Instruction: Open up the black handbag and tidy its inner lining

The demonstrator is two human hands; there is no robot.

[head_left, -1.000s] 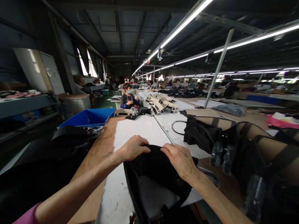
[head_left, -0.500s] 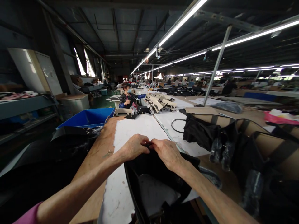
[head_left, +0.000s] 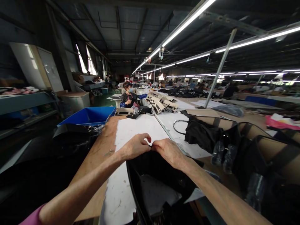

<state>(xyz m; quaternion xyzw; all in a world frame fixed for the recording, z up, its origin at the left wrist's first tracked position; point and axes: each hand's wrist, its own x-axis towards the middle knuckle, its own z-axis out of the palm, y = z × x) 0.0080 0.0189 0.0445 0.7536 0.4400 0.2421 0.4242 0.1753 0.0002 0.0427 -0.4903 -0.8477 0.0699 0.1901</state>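
A black bag (head_left: pixel 161 165) stands with its mouth toward me, a pale sheet or panel visible inside. At its far rim my right hand (head_left: pixel 167 151) pinches the edge between thumb and fingers. Close beside it, my left hand (head_left: pixel 137 146) also grips the rim; its index finger is raised and curled, apart from the fingers on the edge. The two sets of fingertips almost meet. Anything small between them is hidden. White paper (head_left: pixel 136 131) covers the table under the bag.
Black bags with tan insides (head_left: pixel 274 150) crowd the right. A blue bin (head_left: pixel 87 116) and dark plastic-wrapped material (head_left: pixel 77 137) are at left. Ahead, a masked co-worker (head_left: pixel 130 97) sits by tan-and-black panels (head_left: pixel 159 103). A black ring (head_left: pixel 180 126) lies right of centre.
My left index finger has lifted away from the rim, opening a gap above the thumb. My right hand has stayed pinched on the edge. The view has shifted slightly.
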